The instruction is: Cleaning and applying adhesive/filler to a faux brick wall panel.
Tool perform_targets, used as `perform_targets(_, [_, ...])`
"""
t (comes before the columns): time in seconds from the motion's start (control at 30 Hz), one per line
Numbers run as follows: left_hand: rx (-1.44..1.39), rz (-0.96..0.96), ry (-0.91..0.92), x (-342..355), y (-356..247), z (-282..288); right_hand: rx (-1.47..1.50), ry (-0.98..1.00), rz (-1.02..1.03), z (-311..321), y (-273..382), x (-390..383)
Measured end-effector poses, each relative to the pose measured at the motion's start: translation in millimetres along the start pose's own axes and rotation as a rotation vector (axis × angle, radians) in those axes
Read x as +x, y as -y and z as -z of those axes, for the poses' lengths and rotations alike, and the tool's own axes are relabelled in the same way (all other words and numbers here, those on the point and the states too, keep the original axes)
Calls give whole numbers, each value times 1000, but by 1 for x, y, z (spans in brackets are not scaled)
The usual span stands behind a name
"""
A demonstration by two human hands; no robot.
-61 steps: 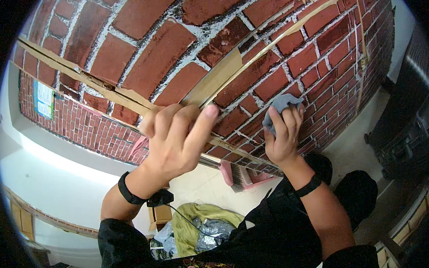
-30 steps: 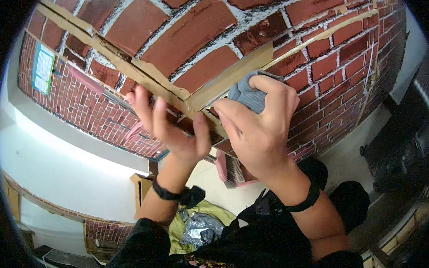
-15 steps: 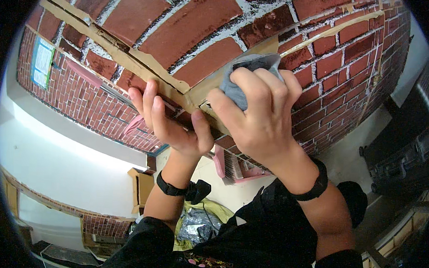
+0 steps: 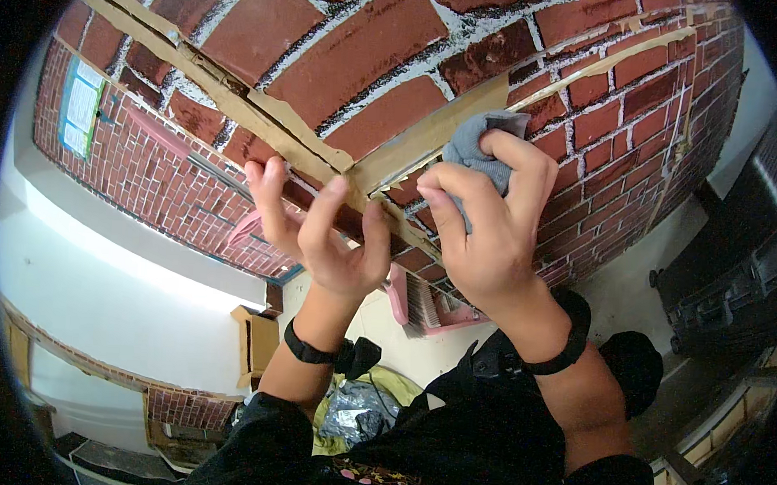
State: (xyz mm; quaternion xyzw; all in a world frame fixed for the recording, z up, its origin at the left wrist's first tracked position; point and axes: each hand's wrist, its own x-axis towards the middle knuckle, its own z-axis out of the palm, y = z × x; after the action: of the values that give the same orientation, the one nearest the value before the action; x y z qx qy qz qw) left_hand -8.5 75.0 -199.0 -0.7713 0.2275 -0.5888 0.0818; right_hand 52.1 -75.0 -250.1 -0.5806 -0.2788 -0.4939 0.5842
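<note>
A large panel printed with a red brick pattern (image 4: 344,58) fills the upper view, crossed by beige tape strips (image 4: 197,56) that meet near its lower middle. My left hand (image 4: 323,244) is just below this junction, fingers curled loosely and apart, fingertips at or near the tape edge, holding nothing visible. My right hand (image 4: 501,239) grips a grey cloth (image 4: 475,138) against or just in front of the panel, right of the junction, with thumb and index finger bent toward each other. Part of the cloth is hidden behind my fingers.
A pink dustpan with bristles (image 4: 399,295) lies on the pale floor below. A cardboard box (image 4: 258,345) and a yellow-green bag with silvery plastic (image 4: 396,377) are lower down. A pink-handled tool (image 4: 155,133) is at left. A dark wheeled case (image 4: 717,274) stands at right.
My left hand has turned from back-upward to fingers spread upward. My right hand carried the cloth left and up to the tape junction, then in the last half second shifted slightly right.
</note>
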Motion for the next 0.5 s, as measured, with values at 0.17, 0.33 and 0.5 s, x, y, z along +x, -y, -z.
perform_targets(0.17, [12, 41, 4, 7, -14, 13, 50, 18, -49, 5, 5, -1])
perform_targets(0.33, [-783, 615, 117, 5, -56, 41, 387, 115, -192, 19, 29, -8])
perform_targets(0.5, [-1401, 1238, 46, 13, -59, 46, 477, 182, -227, 21, 29, -18])
